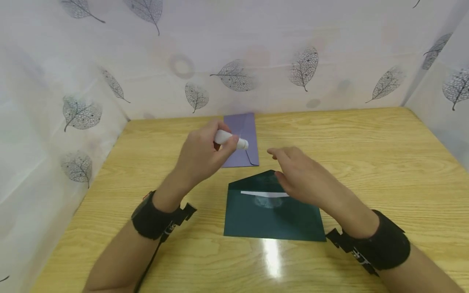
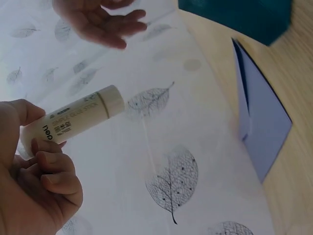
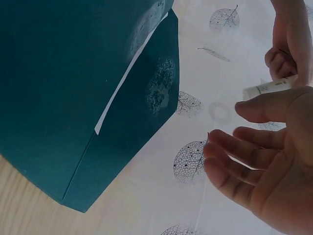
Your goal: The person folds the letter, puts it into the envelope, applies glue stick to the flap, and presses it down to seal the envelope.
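Observation:
My left hand (image 1: 199,152) grips a white glue stick (image 1: 231,139) between thumb and fingers, above the table's middle. In the left wrist view the lettering on the glue stick (image 2: 73,117) faces the camera. My right hand (image 1: 302,175), fingers relaxed and holding nothing, hovers over the right part of a dark green envelope (image 1: 271,224). That envelope's pointed flap lies open, away from me, and a strip of white paper (image 1: 261,194) shows at its mouth. Whitish smears of glue (image 3: 160,85) mark the flap, with another patch on the body just below the opening.
Behind the green envelope, a purple envelope (image 1: 250,134) lies near the table's back edge, partly covered by my left hand in the head view. The wood-grain table (image 1: 384,162) meets a white curtain (image 1: 256,44) with leaf prints at the back and sides.

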Available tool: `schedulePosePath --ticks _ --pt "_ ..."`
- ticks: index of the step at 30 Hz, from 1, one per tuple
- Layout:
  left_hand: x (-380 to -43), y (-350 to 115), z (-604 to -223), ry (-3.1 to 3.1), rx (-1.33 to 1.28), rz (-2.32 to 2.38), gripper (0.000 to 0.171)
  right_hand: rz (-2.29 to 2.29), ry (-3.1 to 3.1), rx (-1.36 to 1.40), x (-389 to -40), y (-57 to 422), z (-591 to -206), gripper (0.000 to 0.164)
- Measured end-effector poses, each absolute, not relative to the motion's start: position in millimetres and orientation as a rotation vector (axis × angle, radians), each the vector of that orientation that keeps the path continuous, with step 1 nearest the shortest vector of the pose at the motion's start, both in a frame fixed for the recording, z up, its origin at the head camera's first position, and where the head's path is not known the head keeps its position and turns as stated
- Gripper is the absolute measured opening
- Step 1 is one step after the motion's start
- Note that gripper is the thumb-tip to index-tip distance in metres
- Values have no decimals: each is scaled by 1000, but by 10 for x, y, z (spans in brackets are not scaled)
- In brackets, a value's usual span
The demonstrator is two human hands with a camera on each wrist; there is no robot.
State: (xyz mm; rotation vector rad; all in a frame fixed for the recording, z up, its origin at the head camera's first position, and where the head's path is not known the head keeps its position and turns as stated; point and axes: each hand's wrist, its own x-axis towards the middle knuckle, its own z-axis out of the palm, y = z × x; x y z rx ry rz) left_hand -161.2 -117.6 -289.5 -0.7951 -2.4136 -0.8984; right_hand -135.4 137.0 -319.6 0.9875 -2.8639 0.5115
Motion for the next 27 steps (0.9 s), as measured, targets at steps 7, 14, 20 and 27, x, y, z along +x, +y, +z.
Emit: schedulePosePath --ticks 7,14,20,27 --pt "-1737 -1286 -2947 -2657 -640 -666 23 459 -2975 1018 -1382 1398 -3247 28" --pt "-1896 -1392 -3022 -2838 -497 -506 25 365 -3077 1135 -1398 1413 -3283 24" --pt "-2023 -1474 -3083 -3024 -375 -386 32 361 -3133 1167 -1397 1403 -3293 23" --pt "-2083 -1546 -3147 -3137 -276 -257 26 345 -3141 1192 -1384 1397 -3294 22"
